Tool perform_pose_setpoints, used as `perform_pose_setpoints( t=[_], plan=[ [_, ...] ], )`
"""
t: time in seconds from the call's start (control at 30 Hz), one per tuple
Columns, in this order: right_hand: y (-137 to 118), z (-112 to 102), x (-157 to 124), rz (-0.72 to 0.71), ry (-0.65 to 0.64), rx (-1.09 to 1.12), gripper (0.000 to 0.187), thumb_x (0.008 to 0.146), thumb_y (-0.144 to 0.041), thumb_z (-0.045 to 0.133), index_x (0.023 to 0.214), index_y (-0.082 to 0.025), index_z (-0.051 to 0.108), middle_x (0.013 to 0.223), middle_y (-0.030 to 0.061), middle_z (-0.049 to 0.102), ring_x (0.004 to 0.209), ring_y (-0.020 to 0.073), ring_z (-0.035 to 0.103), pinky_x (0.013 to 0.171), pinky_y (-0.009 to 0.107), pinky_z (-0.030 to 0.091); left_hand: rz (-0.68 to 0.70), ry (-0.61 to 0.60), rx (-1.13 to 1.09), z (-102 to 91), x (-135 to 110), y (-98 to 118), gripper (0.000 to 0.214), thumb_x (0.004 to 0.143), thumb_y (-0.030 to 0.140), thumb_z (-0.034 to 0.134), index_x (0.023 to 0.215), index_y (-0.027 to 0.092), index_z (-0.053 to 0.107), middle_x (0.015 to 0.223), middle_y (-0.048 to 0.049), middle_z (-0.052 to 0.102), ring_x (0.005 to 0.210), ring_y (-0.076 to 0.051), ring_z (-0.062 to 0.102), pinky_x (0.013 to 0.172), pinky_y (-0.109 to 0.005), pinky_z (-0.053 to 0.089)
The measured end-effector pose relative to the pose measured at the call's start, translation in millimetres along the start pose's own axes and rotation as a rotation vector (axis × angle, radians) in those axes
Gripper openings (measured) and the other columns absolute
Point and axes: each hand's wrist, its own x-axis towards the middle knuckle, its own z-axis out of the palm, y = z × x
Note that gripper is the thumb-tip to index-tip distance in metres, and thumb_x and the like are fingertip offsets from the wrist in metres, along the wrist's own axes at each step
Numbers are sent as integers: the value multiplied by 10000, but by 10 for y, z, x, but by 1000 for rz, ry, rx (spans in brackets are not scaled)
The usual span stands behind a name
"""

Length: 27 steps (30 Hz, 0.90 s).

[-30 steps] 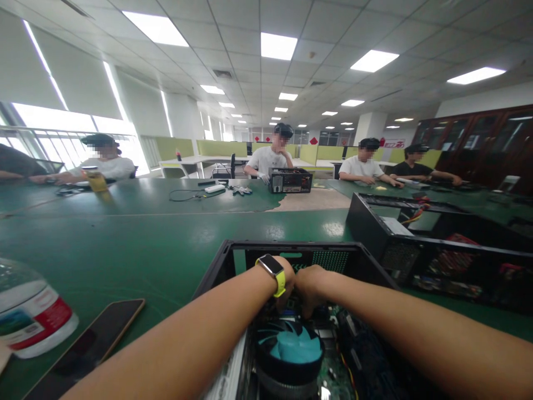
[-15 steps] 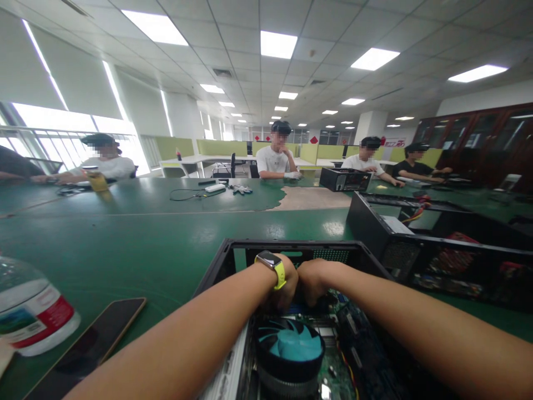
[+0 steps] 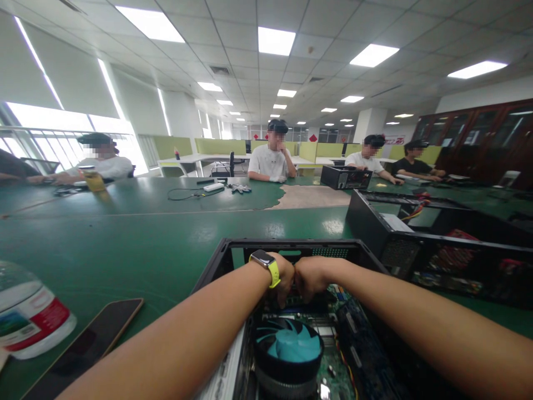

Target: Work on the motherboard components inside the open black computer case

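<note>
Green worktop (image 3: 125,233) carries open computer case (image 3: 216,264), front centre. Second open case (image 3: 416,233) just right. Teal cooler fan (image 3: 289,347) inside, near edge. Phone (image 3: 89,344), bottle (image 3: 25,316) left. Left hand (image 3: 283,276), right hand (image 3: 310,278) touching, fingers curled down behind fan; what grip clamps on: cannot tell.

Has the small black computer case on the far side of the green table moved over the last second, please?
Yes. The small black computer case has gone right, from in front of the seated person in white to beside the brown patch.
</note>
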Motion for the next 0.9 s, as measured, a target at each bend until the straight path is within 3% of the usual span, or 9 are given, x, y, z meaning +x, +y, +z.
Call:
perform_pose_setpoints(
  t=[0.07,0.2,0.4,0.63,0.9],
  plan=[
    [-2,19,26,17,10,30,320,667,-366,723,930,-185,749,777,12,713,663,167,638,573,227,444,-4,-5,10,6,7,-17,291,431,272,884,653,168,726,740,-60,732,703,-261,676,703,-381,570],
    [14,71,106,41,28,-9,373,602,-421,747,908,-208,751,772,9,717,679,182,650,562,231,457,-17,34,69,-5,104,-49,267,405,261,886,549,146,693,673,-78,711,712,-291,667,754,-440,556],
    [45,113,203,57,-54,-113,406,522,-394,769,890,-225,748,787,5,723,731,201,664,579,235,467,-21,1,65,5,228,-50,219,414,198,871,525,160,686,662,-57,713,670,-264,660,737,-421,558],
    [15,121,195,63,-33,-160,449,499,-348,775,927,-219,741,855,26,731,767,230,670,596,263,483,-37,-45,63,9,242,-31,192,423,123,848,453,158,662,567,-56,680,650,-271,657,713,-409,558],
    [41,127,216,89,-92,-86,392,518,-358,765,872,-193,742,754,23,719,721,229,670,611,276,501,-39,-46,29,42,324,-94,191,446,247,855,525,163,703,591,-71,698,593,-260,643,678,-426,559]
  ],
)
